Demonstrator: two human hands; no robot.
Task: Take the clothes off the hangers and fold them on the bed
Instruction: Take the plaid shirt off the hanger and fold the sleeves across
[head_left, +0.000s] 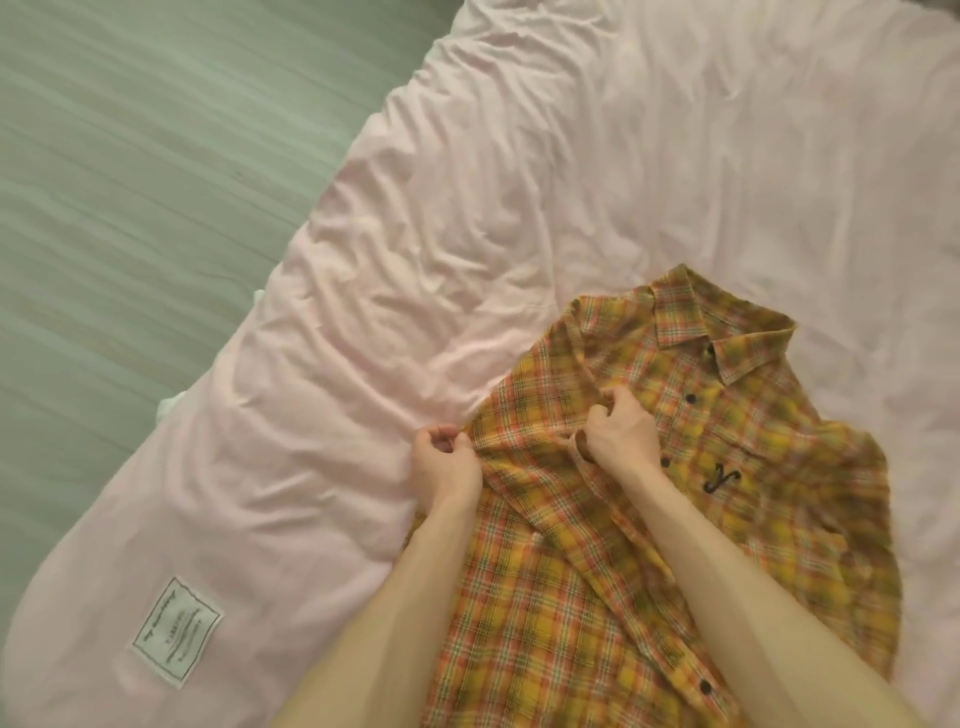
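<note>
Bare forearms (727, 603) reach over a wrinkled pink bed (571, 156) where a yellow-orange plaid shirt (753, 441) lies front up, the left hand (447, 465) pinching its side edge, the right hand (618, 434) gripping a fold near the buttons.

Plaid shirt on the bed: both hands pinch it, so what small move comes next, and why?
Probably fold the side edge inward toward the buttons. The plaid shirt lies front up on the duvet; the left hand pinches its outer edge, the right hand pinches fabric nearer the middle.
</note>
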